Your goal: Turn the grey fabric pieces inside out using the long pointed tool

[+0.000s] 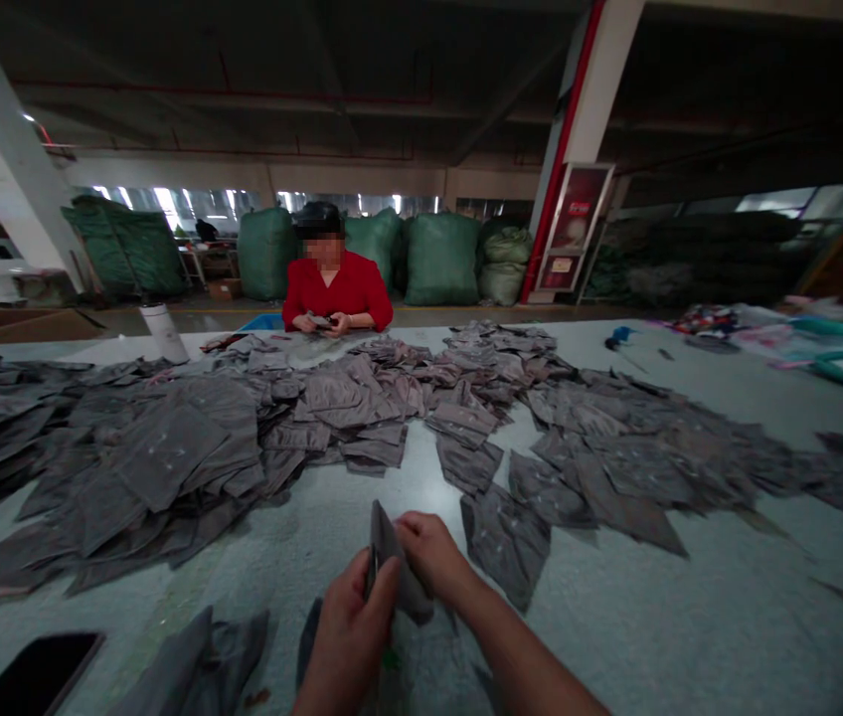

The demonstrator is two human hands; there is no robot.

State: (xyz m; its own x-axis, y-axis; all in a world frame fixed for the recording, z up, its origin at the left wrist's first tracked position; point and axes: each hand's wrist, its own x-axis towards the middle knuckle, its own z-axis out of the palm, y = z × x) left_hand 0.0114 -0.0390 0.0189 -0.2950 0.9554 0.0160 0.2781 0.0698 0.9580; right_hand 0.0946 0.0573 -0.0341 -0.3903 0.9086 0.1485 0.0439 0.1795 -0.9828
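Observation:
My left hand (351, 622) and my right hand (428, 552) both grip one grey fabric piece (384, 542), held upright between them just above the near edge of the table (690, 617). The left hand's fingers are curled round its lower left side. The right hand pinches its right side. Many similar grey fabric pieces (168, 457) lie spread in overlapping piles across the table beyond my hands.
A person in a red top (337, 288) sits at the far side, handling something small. A white cylinder (164, 333) stands far left. A dark phone (38, 676) lies at the near left. Green sacks (440, 259) and pillars stand behind.

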